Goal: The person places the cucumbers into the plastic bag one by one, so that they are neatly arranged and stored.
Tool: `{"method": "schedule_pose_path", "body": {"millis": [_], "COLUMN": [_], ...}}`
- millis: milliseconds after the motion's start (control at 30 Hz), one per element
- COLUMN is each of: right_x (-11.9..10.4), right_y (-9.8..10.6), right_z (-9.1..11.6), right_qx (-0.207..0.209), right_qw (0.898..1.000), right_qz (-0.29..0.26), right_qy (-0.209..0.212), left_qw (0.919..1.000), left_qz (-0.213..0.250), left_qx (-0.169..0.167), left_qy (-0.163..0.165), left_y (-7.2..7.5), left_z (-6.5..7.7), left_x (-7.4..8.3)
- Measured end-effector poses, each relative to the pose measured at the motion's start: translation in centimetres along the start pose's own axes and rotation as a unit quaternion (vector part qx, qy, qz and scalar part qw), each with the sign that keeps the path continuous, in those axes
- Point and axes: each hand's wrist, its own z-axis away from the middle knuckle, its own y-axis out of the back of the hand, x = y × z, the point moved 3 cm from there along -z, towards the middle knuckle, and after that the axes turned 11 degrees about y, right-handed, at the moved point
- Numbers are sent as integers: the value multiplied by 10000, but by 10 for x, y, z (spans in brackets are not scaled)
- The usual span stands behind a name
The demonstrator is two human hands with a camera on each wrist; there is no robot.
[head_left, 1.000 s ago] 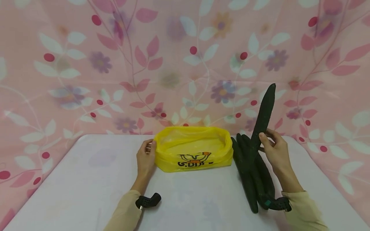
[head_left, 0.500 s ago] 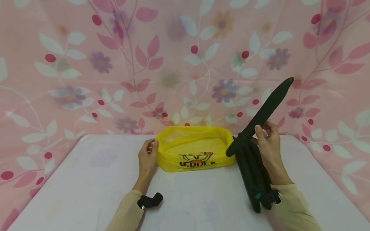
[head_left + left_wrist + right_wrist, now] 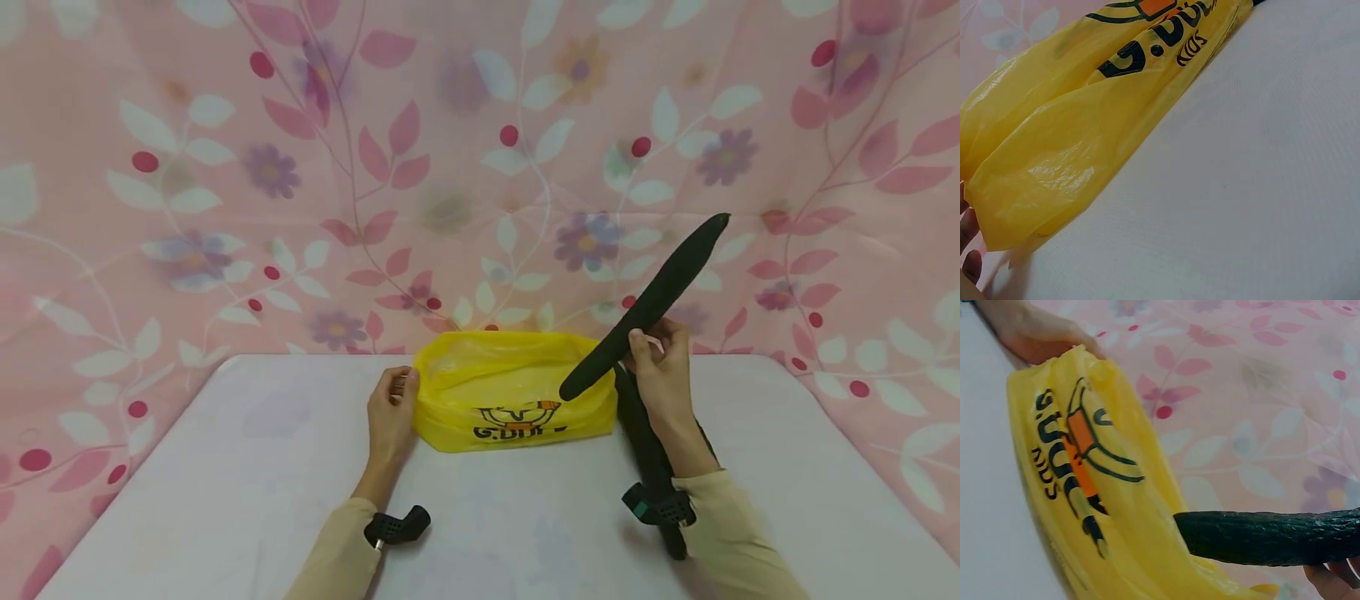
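Observation:
A long dark green cucumber [image 3: 652,296] slants over the right part of a yellow plastic bag [image 3: 510,429], its lower end above the bag's mouth. My right hand [image 3: 663,375] grips it near the middle, thumb in front. In the right wrist view the end of the cucumber [image 3: 1260,537] is partly hidden behind the bag's side. My left hand [image 3: 392,417] holds the bag's left end, with its fingertips curled at the rim. Only a few fingers of that left hand [image 3: 969,240] show in the left wrist view, beside the yellow plastic [image 3: 1054,162].
More cucumbers [image 3: 648,442] lie on the white table [image 3: 525,517] to the right of the bag, partly covered by my right forearm. Behind the table hangs a pink floral cloth [image 3: 450,183]. Each wrist wears a black device [image 3: 397,527].
My right hand has lifted the cucumber off the others and carried it left, tilting it so its lower end is over the bag. The left hand stays at the bag's left end.

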Motion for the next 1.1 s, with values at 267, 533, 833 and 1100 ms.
{"method": "schedule_pose_path", "body": {"millis": [267, 533, 833, 1100], "right_x": [18, 20, 15, 9], "right_y": [-10, -17, -21, -30], "right_z": [6, 7, 7, 10], "right_qx": [-720, -1163, -1563, -1796], "right_qw": [9944, 9807, 9609, 9425], "right_qz": [727, 1361, 1954, 2208], "right_qy": [253, 782, 1185, 1750], "left_qw": [9999, 9998, 9998, 9995], "left_qz": [-77, -25, 31, 49], "left_qx": [47, 88, 77, 124], "left_qy": [-144, -183, -177, -292], "left_y": [0, 0, 0, 1], "left_z": [0, 2, 0, 0], "left_x": [-1, 1, 2, 3]}}
